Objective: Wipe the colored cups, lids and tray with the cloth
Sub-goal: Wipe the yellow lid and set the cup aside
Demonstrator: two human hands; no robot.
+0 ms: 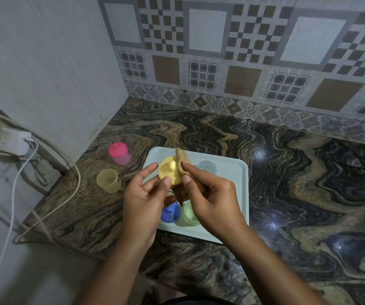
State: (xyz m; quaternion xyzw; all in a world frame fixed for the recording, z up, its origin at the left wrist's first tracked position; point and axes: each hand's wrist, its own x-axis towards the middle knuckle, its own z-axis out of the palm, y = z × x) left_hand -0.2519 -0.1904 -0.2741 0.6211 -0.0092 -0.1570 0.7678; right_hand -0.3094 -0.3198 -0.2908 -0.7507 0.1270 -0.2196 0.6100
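Head view: your left hand [143,195] pinches yellow lid [168,172]; your right hand [210,199] grips brown cloth [182,161] against it, above pale tray [232,194]; pink cup [120,154] left of tray.

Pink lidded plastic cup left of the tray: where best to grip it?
Grip the pink lidded plastic cup round its translucent body below the lid, probably coming from the right, the pale tray side: it stands upright, free all round, with the wall near its left.
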